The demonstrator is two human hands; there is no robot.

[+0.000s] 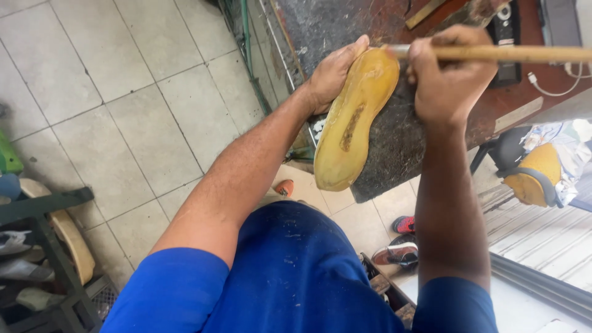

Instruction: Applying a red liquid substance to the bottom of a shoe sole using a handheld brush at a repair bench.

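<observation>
At the top centre of the frame, my left hand [330, 74] presses a yellow shoe sole [356, 120], fingers together, while my right hand [447, 77] fists around a wooden stick [512, 54].

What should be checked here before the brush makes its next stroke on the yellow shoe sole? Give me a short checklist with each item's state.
1. Left hand steadies the yellow sole, palm along its upper edge: ok.
2. Right hand is closed around the long wooden handle: ok.
3. Handle's tip reaches the toe end of the sole: ok; whether bristles touch it: cannot tell.
4. Sole fully supported by the dark work surface: not ok, its heel end overhangs the near edge.
5. Darker patch in the sole's middle wet or dry: cannot tell.
6. Phone near the right hand, close to the handle: cannot tell if it is touched.
</observation>
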